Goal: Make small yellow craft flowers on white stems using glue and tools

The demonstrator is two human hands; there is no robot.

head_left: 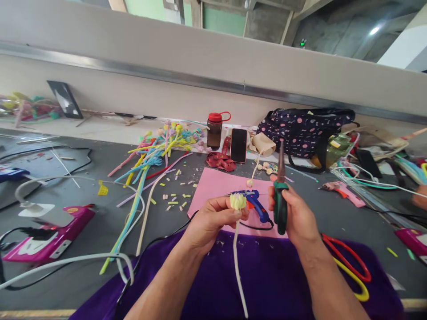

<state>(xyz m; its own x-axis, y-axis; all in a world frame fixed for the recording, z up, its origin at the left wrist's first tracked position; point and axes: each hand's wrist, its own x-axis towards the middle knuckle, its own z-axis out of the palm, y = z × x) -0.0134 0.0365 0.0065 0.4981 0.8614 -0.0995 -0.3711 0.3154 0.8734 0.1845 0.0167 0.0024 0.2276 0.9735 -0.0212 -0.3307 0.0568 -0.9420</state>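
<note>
Near the pink sheet (207, 186) | left hand (208, 218) pinching yellow bloom (238, 201) — likely light, soft, easily crushed; best held by its white stem (236, 255) | right hand (298, 214) gripping green-handled pliers (280, 206)

I watched remotely through a single camera worn on the person's head. It faced forward and down, looking along both forearms (170, 278), which came in from the bottom edge. My left hand (208, 218) and right hand (300, 218) views were close, below mid-frame, with the purple cloth (267, 275) nearer the bottom. Farther off, I saw across the dark tabletop (100, 155) to the pale partition (187, 49) and over its top to the ceiling (353, 29). The field was wide, and the metal rail (133, 69) slanted downward to the right.
</note>
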